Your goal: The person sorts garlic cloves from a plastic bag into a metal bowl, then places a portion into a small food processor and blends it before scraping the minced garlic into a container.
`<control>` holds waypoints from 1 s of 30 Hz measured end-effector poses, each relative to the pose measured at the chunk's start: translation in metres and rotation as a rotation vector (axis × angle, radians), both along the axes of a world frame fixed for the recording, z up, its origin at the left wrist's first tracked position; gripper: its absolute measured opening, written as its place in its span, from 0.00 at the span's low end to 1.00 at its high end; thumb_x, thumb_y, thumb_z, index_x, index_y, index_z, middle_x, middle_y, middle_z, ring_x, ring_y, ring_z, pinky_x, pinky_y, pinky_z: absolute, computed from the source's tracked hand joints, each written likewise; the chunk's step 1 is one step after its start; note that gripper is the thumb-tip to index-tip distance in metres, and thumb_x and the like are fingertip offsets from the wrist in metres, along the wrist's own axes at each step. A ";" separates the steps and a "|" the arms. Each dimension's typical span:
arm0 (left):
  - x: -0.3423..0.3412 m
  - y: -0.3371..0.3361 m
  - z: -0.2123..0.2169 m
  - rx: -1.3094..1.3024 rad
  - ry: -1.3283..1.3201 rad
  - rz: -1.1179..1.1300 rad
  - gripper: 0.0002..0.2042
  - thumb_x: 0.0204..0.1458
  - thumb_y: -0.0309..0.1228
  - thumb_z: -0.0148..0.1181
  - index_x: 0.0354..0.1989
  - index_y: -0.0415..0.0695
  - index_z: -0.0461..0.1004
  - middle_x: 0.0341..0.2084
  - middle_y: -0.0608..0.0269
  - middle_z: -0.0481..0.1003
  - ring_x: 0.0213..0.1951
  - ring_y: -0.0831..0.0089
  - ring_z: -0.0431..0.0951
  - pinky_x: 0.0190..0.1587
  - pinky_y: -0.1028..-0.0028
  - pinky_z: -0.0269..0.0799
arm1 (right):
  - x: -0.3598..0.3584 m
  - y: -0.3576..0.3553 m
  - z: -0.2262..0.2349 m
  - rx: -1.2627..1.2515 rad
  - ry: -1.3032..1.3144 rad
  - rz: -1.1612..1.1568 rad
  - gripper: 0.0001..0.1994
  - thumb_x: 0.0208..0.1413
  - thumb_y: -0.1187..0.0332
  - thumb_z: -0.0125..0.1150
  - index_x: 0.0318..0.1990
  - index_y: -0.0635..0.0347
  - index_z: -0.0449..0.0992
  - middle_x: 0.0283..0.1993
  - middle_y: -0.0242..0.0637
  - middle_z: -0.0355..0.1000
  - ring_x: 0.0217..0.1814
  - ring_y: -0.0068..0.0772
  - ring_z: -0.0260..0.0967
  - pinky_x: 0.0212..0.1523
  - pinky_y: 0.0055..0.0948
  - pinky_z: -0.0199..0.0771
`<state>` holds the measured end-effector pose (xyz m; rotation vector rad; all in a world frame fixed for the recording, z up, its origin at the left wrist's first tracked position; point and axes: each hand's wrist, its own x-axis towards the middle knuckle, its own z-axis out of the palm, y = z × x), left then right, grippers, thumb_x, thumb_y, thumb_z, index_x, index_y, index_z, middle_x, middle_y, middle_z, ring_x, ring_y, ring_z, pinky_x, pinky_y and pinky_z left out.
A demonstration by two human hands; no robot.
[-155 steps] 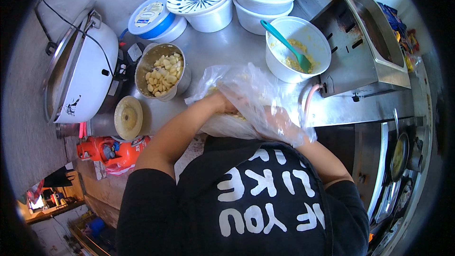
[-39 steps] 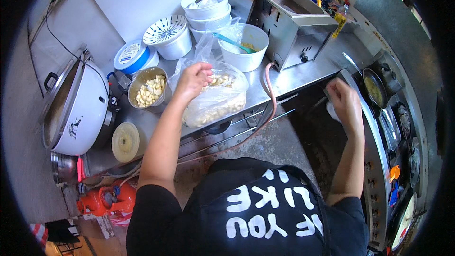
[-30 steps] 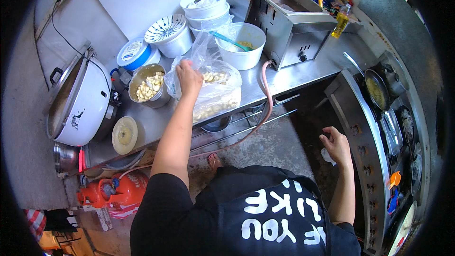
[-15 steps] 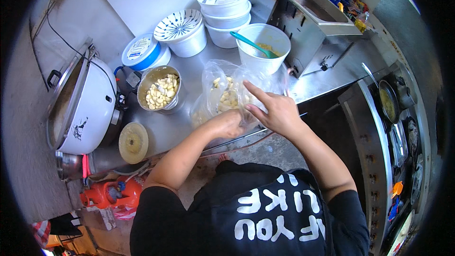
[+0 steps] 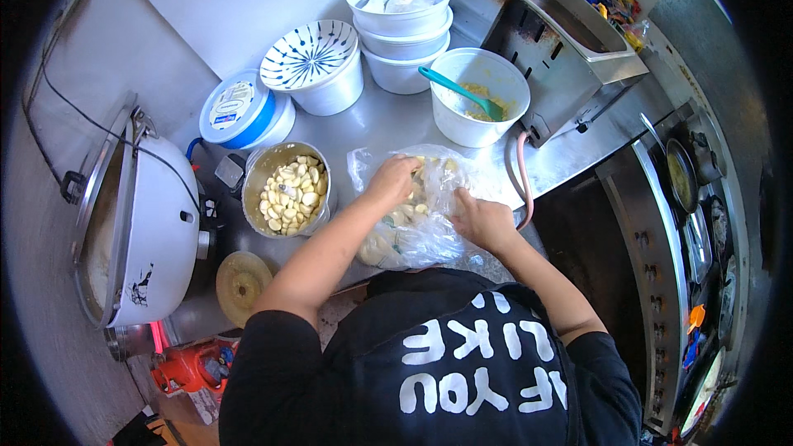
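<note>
A clear plastic bag (image 5: 382, 244) of peeled garlic cloves (image 5: 405, 215) sits at the counter's front edge, close against my body. My left hand (image 5: 395, 182) is closed on the bag's upper left side. On its right side, my right hand (image 5: 485, 219) grips the crumpled plastic, fingers partly hidden by it. To the left stands a round food processor bowl (image 5: 329, 202), well filled with more garlic cloves (image 5: 289, 196); a small spindle pokes up among them. Beside it, nearer me, is a round yellowish lid (image 5: 242, 282).
Behind the bag stands a white tub (image 5: 462, 125) holding a green spatula (image 5: 462, 91). Stacked white tubs (image 5: 405, 74), a patterned bowl (image 5: 310, 54) and a blue-banded tub (image 5: 239, 111) line the wall. A large white cooker (image 5: 161, 231) is left; a fryer (image 5: 553, 58) and stove (image 5: 652, 281) are right.
My left hand has moved up to the bag's far side. My right hand, its index finger outstretched before, has come down and closed on the plastic. My body leans closer to the counter.
</note>
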<state>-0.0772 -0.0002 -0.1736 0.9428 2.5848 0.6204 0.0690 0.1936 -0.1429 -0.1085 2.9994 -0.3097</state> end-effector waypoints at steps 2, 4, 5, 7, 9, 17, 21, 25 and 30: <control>-0.007 0.016 0.004 0.030 -0.068 -0.058 0.12 0.50 0.26 0.52 0.44 0.42 0.74 0.40 0.45 0.75 0.41 0.46 0.75 0.45 0.58 0.70 | 0.000 0.004 -0.003 -0.021 0.011 0.005 0.27 0.52 0.49 0.57 0.56 0.49 0.63 0.22 0.44 0.74 0.25 0.50 0.75 0.26 0.45 0.74; -0.012 0.010 -0.015 0.100 -0.009 -0.026 0.16 0.52 0.30 0.51 0.50 0.44 0.71 0.44 0.45 0.74 0.47 0.48 0.73 0.49 0.58 0.68 | -0.005 -0.001 0.016 -0.007 -0.115 0.002 0.24 0.53 0.51 0.55 0.54 0.51 0.62 0.27 0.44 0.76 0.29 0.48 0.76 0.30 0.46 0.74; -0.012 0.004 -0.025 0.133 0.022 -0.004 0.18 0.53 0.31 0.51 0.53 0.45 0.69 0.46 0.45 0.73 0.49 0.48 0.72 0.51 0.58 0.68 | -0.007 -0.001 0.023 -0.002 -0.176 0.007 0.23 0.54 0.52 0.54 0.53 0.52 0.62 0.30 0.44 0.76 0.32 0.47 0.76 0.32 0.46 0.75; -0.006 -0.003 -0.014 0.057 0.093 -0.070 0.20 0.54 0.34 0.50 0.56 0.46 0.67 0.50 0.46 0.71 0.54 0.47 0.68 0.54 0.57 0.65 | -0.011 0.008 0.025 -0.029 -0.190 0.044 0.22 0.54 0.52 0.55 0.51 0.52 0.62 0.29 0.43 0.76 0.32 0.48 0.76 0.31 0.46 0.74; 0.004 -0.009 -0.011 -0.014 0.139 -0.071 0.21 0.54 0.36 0.50 0.57 0.47 0.66 0.53 0.46 0.69 0.57 0.46 0.65 0.57 0.56 0.63 | -0.016 0.016 0.017 -0.059 -0.157 0.097 0.21 0.54 0.52 0.56 0.48 0.52 0.61 0.29 0.43 0.75 0.32 0.49 0.76 0.30 0.47 0.73; 0.022 -0.053 -0.039 -0.097 0.227 -0.093 0.19 0.55 0.34 0.49 0.55 0.46 0.69 0.50 0.46 0.71 0.54 0.45 0.66 0.57 0.57 0.63 | -0.058 0.046 0.000 -0.092 -0.132 0.270 0.24 0.52 0.50 0.59 0.53 0.48 0.63 0.30 0.43 0.76 0.33 0.49 0.76 0.32 0.44 0.73; 0.046 -0.047 -0.031 0.085 0.175 0.081 0.16 0.54 0.32 0.49 0.51 0.48 0.71 0.44 0.49 0.74 0.47 0.51 0.72 0.53 0.59 0.65 | -0.074 0.054 -0.006 -0.141 -0.071 0.358 0.25 0.50 0.50 0.61 0.54 0.47 0.65 0.30 0.43 0.76 0.32 0.49 0.76 0.32 0.43 0.74; 0.047 -0.046 -0.042 -0.085 0.256 0.129 0.16 0.54 0.35 0.51 0.52 0.52 0.72 0.43 0.55 0.76 0.44 0.55 0.76 0.50 0.58 0.68 | -0.086 0.054 -0.006 -0.155 -0.049 0.447 0.25 0.49 0.53 0.62 0.54 0.47 0.65 0.31 0.42 0.76 0.32 0.48 0.76 0.32 0.43 0.75; 0.036 -0.033 -0.030 -0.093 0.252 0.380 0.17 0.52 0.35 0.54 0.50 0.49 0.73 0.37 0.56 0.78 0.35 0.57 0.78 0.37 0.60 0.73 | -0.102 0.050 -0.008 -0.168 -0.060 0.500 0.24 0.49 0.55 0.63 0.52 0.47 0.64 0.31 0.41 0.76 0.32 0.48 0.76 0.32 0.44 0.75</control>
